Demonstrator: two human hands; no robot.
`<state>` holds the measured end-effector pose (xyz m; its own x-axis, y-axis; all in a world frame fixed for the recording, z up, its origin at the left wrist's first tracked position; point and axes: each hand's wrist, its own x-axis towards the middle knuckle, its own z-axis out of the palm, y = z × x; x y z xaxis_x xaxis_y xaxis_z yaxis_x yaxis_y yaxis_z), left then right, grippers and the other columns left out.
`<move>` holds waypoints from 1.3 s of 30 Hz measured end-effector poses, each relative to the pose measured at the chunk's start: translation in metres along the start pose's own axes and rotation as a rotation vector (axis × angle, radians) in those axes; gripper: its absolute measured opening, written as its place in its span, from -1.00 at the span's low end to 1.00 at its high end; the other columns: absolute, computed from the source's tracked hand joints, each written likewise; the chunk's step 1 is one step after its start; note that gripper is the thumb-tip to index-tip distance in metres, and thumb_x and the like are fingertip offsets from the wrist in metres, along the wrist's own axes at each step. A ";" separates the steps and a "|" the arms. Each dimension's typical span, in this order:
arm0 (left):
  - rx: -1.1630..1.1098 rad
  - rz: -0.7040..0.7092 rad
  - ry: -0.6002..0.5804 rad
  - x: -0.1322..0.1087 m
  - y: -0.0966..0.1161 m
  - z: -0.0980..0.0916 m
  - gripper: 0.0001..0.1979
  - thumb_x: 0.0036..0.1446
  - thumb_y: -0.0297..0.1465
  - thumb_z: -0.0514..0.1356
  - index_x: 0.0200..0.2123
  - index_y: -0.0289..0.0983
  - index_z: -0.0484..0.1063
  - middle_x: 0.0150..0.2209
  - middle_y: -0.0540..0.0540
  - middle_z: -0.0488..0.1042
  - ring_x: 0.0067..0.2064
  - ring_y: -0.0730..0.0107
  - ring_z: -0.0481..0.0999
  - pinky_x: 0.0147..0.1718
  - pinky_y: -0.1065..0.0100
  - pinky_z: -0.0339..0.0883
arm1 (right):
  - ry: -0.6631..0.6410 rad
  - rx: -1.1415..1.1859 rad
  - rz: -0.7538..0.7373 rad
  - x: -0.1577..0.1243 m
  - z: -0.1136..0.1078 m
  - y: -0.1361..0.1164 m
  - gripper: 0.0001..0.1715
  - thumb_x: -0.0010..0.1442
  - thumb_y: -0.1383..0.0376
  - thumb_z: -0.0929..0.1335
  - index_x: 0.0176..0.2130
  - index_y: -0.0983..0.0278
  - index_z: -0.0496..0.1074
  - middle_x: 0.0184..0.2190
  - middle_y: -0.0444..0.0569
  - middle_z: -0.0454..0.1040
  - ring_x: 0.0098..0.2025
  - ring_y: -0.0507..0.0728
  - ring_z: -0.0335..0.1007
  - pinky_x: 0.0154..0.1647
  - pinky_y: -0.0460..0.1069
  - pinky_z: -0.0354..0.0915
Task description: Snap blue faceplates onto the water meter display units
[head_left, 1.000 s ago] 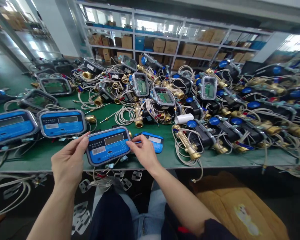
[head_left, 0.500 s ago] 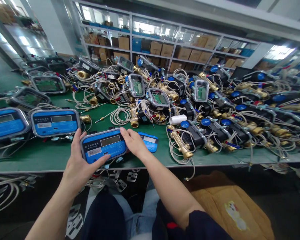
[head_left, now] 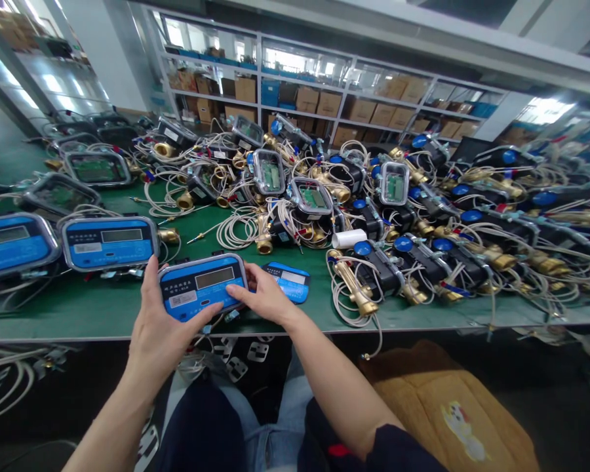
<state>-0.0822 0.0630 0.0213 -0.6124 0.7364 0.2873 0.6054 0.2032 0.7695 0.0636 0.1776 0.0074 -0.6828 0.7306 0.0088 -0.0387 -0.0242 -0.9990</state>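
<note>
I have both hands on a blue-faced rectangular meter unit with a grey rim and a small grey display window (head_left: 202,288), which sits at the near edge of the green worktop (head_left: 103,308), right in front of me. My left hand (head_left: 163,328) has its grip closed on the unit's left end, fingers up along the side and the thumb lying across the lower front of the blue face. My right hand (head_left: 261,295) is clamped on the right end, fingers curled over the top corner and the fingertips pressing on the face just under the display.

Just beside my right hand, touching or nearly touching it, a loose flat blue faceplate label (head_left: 289,280) lies on the worktop. To the left stand two more blue-faced meter units (head_left: 109,242) in a row, the nearer one close to my left fingers. Behind them lie open grey-rimmed units showing green circuit boards (head_left: 98,168). Across the middle and right the worktop carries a dense heap of brass pipe fittings, coiled white cables and black bodies with blue round caps (head_left: 373,255), and a small white cylinder (head_left: 349,238) rests among them. Metal shelving with brown cardboard boxes (head_left: 324,101) runs along the back wall
</note>
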 end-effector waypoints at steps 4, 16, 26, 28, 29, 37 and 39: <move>-0.006 -0.018 -0.087 0.009 -0.013 -0.007 0.16 -0.14 0.01 0.33 0.39 -0.05 -0.28 0.39 -0.21 0.03 0.33 -0.26 0.11 0.22 -0.28 0.09 | -0.027 0.045 0.011 0.002 -0.001 0.005 -0.32 -0.03 0.05 0.52 0.02 0.21 0.32 -0.10 -0.03 0.49 -0.21 0.13 0.49 -0.37 -0.04 0.46; 0.036 -0.184 0.211 -0.073 -0.086 0.000 -0.32 -0.17 0.10 0.27 -0.07 -0.24 0.38 -0.10 -0.30 0.48 -0.08 -0.22 0.53 -0.04 -0.16 0.40 | -0.015 0.406 0.135 -0.004 0.016 0.005 -0.23 -0.08 0.05 0.56 0.06 0.13 0.30 -0.24 -0.11 0.56 -0.38 0.07 0.49 -0.50 -0.12 0.34; 0.093 -0.154 -0.197 -0.061 -0.116 -0.004 -0.74 0.06 -0.10 0.20 -0.35 -0.12 0.57 -0.51 0.02 0.59 -0.45 0.20 0.60 -0.47 0.32 0.43 | 0.066 0.519 0.121 -0.007 0.030 0.003 -0.21 -0.11 0.12 0.59 0.05 0.20 0.32 -0.28 -0.07 0.59 -0.43 0.08 0.51 -0.55 -0.12 0.32; 0.216 -0.107 -0.083 -0.059 -0.115 -0.042 -0.79 0.07 -0.12 0.21 -0.37 -0.05 0.59 -0.45 -0.01 0.61 -0.41 0.13 0.60 -0.47 0.26 0.41 | 0.068 0.555 0.118 -0.010 0.031 0.005 -0.21 -0.11 0.17 0.59 0.06 0.19 0.32 -0.22 -0.05 0.59 -0.31 0.13 0.55 -0.46 -0.08 0.38; 0.274 -0.035 -0.007 -0.056 -0.115 -0.059 -0.80 0.05 -0.12 0.24 -0.31 0.00 0.61 -0.35 -0.01 0.64 -0.30 0.09 0.62 -0.33 0.20 0.44 | 0.069 0.568 0.114 -0.011 0.032 0.005 -0.22 -0.10 0.19 0.59 0.07 0.18 0.32 -0.20 -0.05 0.59 -0.26 0.14 0.55 -0.41 -0.06 0.41; 0.636 0.473 0.418 0.051 -0.145 -0.098 -0.73 0.14 -0.15 0.21 -0.24 -0.16 0.61 -0.13 -0.24 0.59 0.07 -0.07 0.49 0.15 -0.05 0.22 | 0.089 0.594 0.114 0.015 0.058 0.007 -0.13 -0.14 0.18 0.61 0.09 0.15 0.29 -0.15 -0.03 0.58 -0.17 0.21 0.57 -0.23 0.05 0.47; 0.653 0.389 0.439 0.074 -0.155 -0.102 -0.51 0.17 -0.11 0.16 0.00 -0.35 0.49 0.17 -0.49 0.33 0.31 -0.29 0.14 0.24 -0.28 -0.06 | 0.069 0.602 0.129 0.025 0.064 0.007 -0.09 -0.16 0.17 0.61 0.11 0.16 0.27 -0.15 -0.02 0.58 -0.18 0.22 0.57 -0.22 0.07 0.48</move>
<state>-0.2733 0.0206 -0.0186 -0.3606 0.5429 0.7584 0.8998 0.4166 0.1296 -0.0003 0.1522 0.0038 -0.6616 0.7378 -0.1337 -0.3772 -0.4816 -0.7911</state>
